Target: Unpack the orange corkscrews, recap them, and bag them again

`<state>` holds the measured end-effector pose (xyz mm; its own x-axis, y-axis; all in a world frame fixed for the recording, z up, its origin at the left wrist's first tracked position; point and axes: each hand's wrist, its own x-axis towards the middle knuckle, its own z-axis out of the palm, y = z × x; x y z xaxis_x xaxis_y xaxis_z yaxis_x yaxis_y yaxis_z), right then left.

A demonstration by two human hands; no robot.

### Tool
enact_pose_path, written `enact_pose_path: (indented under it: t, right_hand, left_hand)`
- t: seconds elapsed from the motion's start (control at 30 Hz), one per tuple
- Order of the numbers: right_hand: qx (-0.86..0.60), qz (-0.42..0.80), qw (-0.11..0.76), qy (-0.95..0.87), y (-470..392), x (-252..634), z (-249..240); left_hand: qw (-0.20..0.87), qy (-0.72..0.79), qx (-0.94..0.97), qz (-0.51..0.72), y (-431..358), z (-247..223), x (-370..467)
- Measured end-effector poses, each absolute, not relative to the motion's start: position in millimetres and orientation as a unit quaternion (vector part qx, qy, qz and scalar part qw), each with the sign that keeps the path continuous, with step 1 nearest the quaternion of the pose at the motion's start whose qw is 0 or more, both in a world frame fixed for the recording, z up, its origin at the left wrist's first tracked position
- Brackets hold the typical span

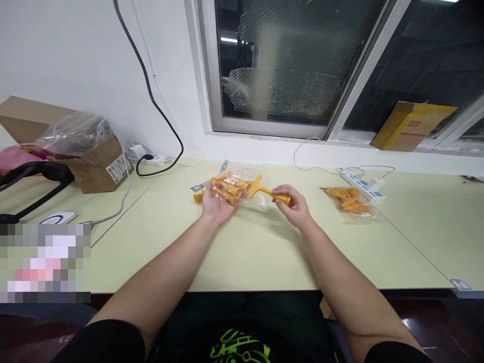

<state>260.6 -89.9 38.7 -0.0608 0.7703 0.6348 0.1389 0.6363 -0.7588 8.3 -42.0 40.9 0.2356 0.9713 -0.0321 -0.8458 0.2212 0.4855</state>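
Note:
My left hand (pixel 218 207) is closed from below on a clear plastic bag (pixel 259 202). Several orange tube-like pieces (pixel 230 190) lie inside it, and a coloured header card (pixel 199 187) shows at its left end. Between finger and thumb, my right hand (pixel 294 205) grips the handle of an orange plastic tool (pixel 256 187) with a wide, flared head. That head points left at the bag's open-looking right end; whether it is inside the film I cannot tell. Another orange tube end (pixel 197 198) shows left of my left hand.
A second clear bag of orange pieces (pixel 351 200) lies to the right, beside a white power strip (pixel 363 187). At the left stand a cardboard box (pixel 96 169) and a white round-topped device (pixel 57 218). A black cable (pixel 151 96) hangs down the wall to another strip.

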Motion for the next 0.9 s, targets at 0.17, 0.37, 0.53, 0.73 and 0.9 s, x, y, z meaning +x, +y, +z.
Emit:
enact_pose_path:
  t: [0.17,0.37,0.53,0.73,0.9]
  right_hand:
    - [-0.356,0.211,0.565,-0.713,-92,250,32]
    - [-0.382,0.344,0.639,-0.572,-93,240,32]
    - [-0.38,0.393,0.651,-0.526,-94,234,36]
    - [-0.309,0.408,0.587,-0.628,-99,228,30]
    - [-0.364,0.326,0.543,-0.684,-96,233,26]
  left_hand:
    - [0.769,0.178,0.199,0.581,-43,40,11]
    - [0.769,0.183,0.205,0.577,-44,40,14]
    - [0.778,0.184,0.239,0.552,-49,40,20]
    - [0.788,0.205,0.227,0.534,-55,35,30]
    - [0.796,0.201,0.214,0.53,-55,35,30]
